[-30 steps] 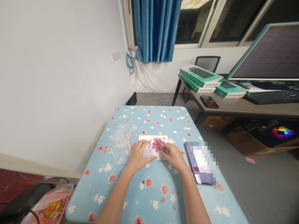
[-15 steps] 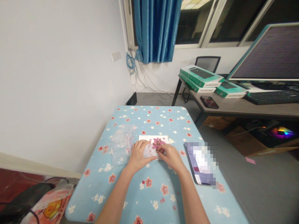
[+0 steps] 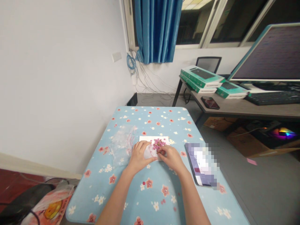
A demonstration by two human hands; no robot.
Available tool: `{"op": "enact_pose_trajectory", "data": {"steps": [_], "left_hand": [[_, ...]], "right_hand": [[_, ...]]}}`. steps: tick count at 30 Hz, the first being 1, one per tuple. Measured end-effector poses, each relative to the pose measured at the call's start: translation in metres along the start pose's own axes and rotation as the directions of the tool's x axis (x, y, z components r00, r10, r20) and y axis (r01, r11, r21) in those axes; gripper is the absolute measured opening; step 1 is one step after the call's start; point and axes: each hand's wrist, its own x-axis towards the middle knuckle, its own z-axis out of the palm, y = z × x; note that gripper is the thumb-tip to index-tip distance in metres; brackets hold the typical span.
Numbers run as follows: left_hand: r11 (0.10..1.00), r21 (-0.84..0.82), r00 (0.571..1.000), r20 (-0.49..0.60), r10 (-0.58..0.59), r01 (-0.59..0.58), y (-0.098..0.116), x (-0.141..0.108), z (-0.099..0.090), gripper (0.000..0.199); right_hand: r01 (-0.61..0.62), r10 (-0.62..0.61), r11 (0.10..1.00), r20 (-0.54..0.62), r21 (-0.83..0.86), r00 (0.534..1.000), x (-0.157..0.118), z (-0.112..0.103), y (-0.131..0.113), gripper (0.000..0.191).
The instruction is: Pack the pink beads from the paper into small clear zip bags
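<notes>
A heap of small pink buds (image 3: 158, 143), which look like dried rosebuds, lies on a white sheet (image 3: 146, 138) on the table. My left hand (image 3: 140, 156) rests at the sheet's left side, its thumb and fingers around a clear zip bag (image 3: 148, 153) with a red line at its mouth. The bag's mouth faces the heap. At the heap's near right edge is my right hand (image 3: 171, 157), thumb and fingertips pinched together. What sits in that pinch is too small to make out.
More clear zip bags (image 3: 122, 145) lie left of my left hand. A phone or tablet (image 3: 199, 165), partly blurred, lies to the right on the flowered tablecloth (image 3: 131, 200). Beyond stands a desk (image 3: 234, 109) with green keyboard boxes (image 3: 201, 76), a phone (image 3: 210, 102) and a monitor (image 3: 269, 53).
The right hand's pinched fingertips have shifted very slightly at the edge of the buds. My left hand and the bag look the same.
</notes>
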Motion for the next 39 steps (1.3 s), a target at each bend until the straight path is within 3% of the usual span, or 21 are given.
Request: {"op": "enact_pose_trajectory", "data": {"steps": [11, 16, 21, 34, 39], "left_hand": [[1.000, -0.016, 1.000, 0.002, 0.002, -0.002, -0.001, 0.000, 0.000, 0.062], [1.000, -0.016, 1.000, 0.001, 0.011, -0.011, -0.002, 0.000, 0.001, 0.063], [1.000, -0.006, 1.000, 0.009, 0.011, -0.011, 0.000, 0.001, 0.000, 0.062], [0.999, -0.019, 1.000, 0.003, 0.028, -0.028, 0.000, 0.000, 0.000, 0.056], [0.986, -0.166, 0.999, -0.038, -0.021, 0.015, 0.001, 0.002, -0.004, 0.057]], "right_hand": [[0.019, -0.017, 0.999, -0.030, 0.041, 0.999, 0.000, -0.001, -0.001, 0.008], [0.043, -0.026, 0.965, -0.069, 0.258, 0.997, 0.000, -0.004, -0.007, 0.007], [0.001, 0.006, 0.889, -0.015, 0.457, 1.000, 0.000, -0.001, -0.019, 0.007], [0.012, -0.014, 0.884, 0.000, 0.468, 1.000, 0.001, 0.006, -0.022, 0.014], [-0.029, 0.060, 0.832, -0.037, 0.555, 0.998, 0.002, 0.003, -0.023, 0.019]]}}
